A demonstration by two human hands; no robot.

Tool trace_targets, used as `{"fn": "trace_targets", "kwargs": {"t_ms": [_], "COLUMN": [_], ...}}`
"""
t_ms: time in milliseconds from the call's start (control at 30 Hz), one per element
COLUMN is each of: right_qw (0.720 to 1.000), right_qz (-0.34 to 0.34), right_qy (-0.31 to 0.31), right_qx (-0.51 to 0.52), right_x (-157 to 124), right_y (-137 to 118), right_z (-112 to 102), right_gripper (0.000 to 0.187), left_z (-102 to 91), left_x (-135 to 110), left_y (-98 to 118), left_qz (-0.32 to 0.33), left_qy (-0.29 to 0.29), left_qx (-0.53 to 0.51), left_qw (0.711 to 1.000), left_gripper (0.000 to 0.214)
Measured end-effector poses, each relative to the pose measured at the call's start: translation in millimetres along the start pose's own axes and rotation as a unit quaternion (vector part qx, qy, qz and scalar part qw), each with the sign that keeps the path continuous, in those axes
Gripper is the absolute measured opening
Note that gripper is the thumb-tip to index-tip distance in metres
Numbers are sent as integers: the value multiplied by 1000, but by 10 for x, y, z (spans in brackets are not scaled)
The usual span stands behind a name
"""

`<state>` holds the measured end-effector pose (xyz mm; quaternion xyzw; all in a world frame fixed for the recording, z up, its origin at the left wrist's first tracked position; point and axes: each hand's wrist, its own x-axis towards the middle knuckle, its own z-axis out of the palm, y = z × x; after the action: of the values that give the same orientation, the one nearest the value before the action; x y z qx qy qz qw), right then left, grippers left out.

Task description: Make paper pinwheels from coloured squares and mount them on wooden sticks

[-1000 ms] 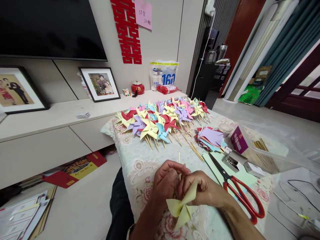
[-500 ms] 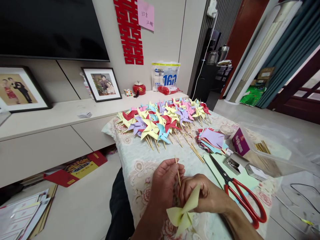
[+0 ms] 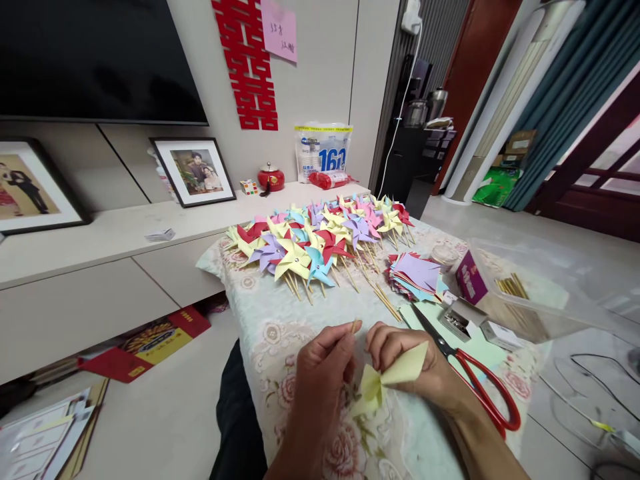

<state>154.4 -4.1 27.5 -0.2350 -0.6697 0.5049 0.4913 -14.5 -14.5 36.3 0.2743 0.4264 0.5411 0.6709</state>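
Note:
My left hand (image 3: 323,380) is closed in a pinch on a thin wooden stick (image 3: 354,326), whose tip pokes up between the fingers. My right hand (image 3: 410,367) is closed on a pale yellow paper pinwheel (image 3: 387,380), held just right of the stick over the floral tablecloth (image 3: 273,327). The two hands touch at the fingertips. A large heap of finished coloured pinwheels (image 3: 320,237) on sticks lies farther back on the table.
Red-handled scissors (image 3: 473,380) lie right of my right hand on green paper. Behind them are a stack of cut paper squares (image 3: 415,275), a small open box of pins (image 3: 457,319), a purple box (image 3: 470,277) and a clear tub with sticks (image 3: 520,293). A low cabinet (image 3: 100,267) stands left.
The stick has dropped lower in my left hand, showing less tip. The yellow pinwheel has been turned and lifted closer to the stick. My view shifted slightly left.

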Motion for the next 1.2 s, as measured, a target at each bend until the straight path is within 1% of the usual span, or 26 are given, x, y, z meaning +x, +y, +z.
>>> {"fn": "trace_targets", "kwargs": {"t_ms": [67,167,233,333,500,667,800,933,1100,1200], "right_qw": [998,987,975,953,926,915,916,915,913,915], "right_qz": [-31,-91,-121,-154,-198,-211,-214,-206,-209,-210], "right_qy": [47,96,112,130,147,150,152,158,154,151], "right_qx": [-19,-87,-146,-224,-286,-308,-305,-308,-316,-309], "right_x": [-2,-2,-3,-3,26,45,32,18,28,31], "right_y": [3,5,-7,-46,-106,-114,-101,-92,-106,-112], "right_z": [8,30,48,80,120,133,133,129,134,139], "right_gripper": [14,14,15,16,19,17,17,16,19,16], "left_z": [2,8,12,31,85,98,86,70,67,63], "left_x": [-40,-69,-74,-85,-121,-117,-114,-115,-98,-100], "left_y": [-32,-73,-88,-82,-51,-74,-79,-75,-83,-65], "left_qz": [15,44,55,79,117,133,141,130,162,151], "left_qy": [-3,-9,-15,-18,-30,-29,-27,-33,-24,-29], "left_qx": [16,35,48,61,74,70,62,79,80,98], "left_qw": [1000,998,997,995,990,988,988,988,983,983], "left_gripper": [21,20,21,15,7,7,6,7,3,3]}}
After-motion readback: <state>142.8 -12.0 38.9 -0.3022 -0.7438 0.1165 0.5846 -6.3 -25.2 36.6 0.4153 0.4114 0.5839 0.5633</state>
